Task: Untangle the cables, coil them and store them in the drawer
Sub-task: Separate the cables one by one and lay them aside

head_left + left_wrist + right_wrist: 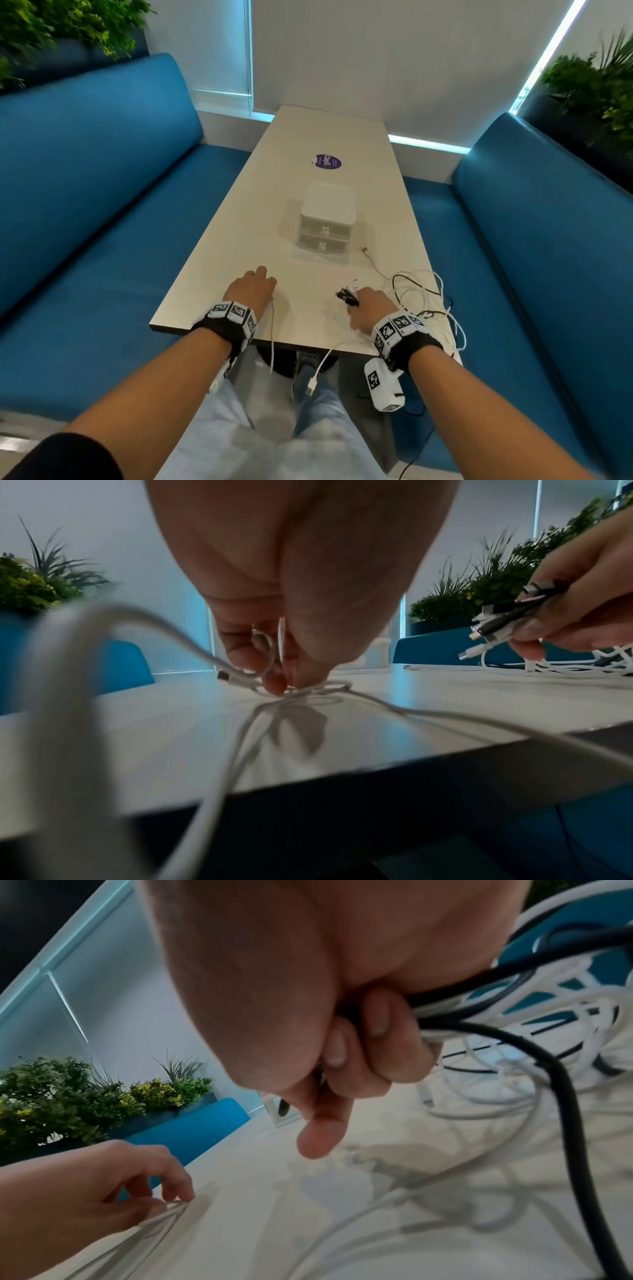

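Note:
My left hand (256, 284) rests near the table's front edge and pinches a white cable (240, 739) against the tabletop; its fingertips (274, 685) sit on a small loop beside the plug (228, 677). That cable (272, 342) hangs over the table edge. My right hand (366, 301) grips a bundle of black and white cable ends (347, 296), with several plugs (496, 623) sticking out of the fist (356, 1053). The tangled cables (423, 294) trail behind it at the table's right edge. A white two-drawer unit (323, 222) stands mid-table, both drawers closed.
A loose white cable end (366, 251) lies right of the drawer unit. Another white plug (311, 387) dangles below the table edge. A purple sticker (325, 161) is on the far tabletop (239, 240). Blue benches (85, 205) flank the table.

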{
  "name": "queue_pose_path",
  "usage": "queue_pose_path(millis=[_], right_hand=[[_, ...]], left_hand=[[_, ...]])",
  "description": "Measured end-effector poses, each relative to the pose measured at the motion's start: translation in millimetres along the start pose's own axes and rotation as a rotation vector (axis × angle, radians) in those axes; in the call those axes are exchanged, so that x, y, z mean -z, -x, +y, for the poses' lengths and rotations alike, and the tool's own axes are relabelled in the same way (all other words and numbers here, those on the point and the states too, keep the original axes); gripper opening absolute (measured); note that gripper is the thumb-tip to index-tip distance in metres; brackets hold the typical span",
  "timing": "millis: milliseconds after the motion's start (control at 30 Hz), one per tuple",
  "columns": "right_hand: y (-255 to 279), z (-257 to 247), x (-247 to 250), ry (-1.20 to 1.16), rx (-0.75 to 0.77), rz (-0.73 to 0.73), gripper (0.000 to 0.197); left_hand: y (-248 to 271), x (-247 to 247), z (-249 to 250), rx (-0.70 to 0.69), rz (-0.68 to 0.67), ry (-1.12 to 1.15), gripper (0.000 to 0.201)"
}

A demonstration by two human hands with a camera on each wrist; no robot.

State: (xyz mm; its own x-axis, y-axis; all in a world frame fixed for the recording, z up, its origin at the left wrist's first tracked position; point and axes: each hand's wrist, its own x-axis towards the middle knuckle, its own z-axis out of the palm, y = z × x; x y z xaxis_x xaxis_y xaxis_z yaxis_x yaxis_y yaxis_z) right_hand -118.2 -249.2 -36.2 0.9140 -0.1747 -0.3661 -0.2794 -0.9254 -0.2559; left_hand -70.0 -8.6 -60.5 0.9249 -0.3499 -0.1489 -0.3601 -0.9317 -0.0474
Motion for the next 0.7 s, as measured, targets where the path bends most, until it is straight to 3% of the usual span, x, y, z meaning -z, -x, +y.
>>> queue_pose_path(millis=[200, 367, 533, 700], right_hand=[[-7.5, -6.6, -12.5, -0.138, 0.017, -0.016, 0.021], [-16.3, -7.3, -21.0, -0.235, -0.011, 0.01, 0.024], [-26.4, -3.6, -22.8, -0.321, -0.014, 0.033, 0.029], [-34.9, 2.0, -33.4, -0.408, -0.027, -0.014, 0.028]], left_hand=[[-9.5, -6.7, -6.9, 0.009, 0.033, 0.058, 0.021], [-22.2, -14.1, -1.5, -0.091, 0.119, 0.052, 0.031], [-41.1, -10.0, 15.8, -0.124, 0.13, 0.305, 0.026], [-44.0, -14.1, 19.7, -0.037, 0.1, 0.474, 0.02]])
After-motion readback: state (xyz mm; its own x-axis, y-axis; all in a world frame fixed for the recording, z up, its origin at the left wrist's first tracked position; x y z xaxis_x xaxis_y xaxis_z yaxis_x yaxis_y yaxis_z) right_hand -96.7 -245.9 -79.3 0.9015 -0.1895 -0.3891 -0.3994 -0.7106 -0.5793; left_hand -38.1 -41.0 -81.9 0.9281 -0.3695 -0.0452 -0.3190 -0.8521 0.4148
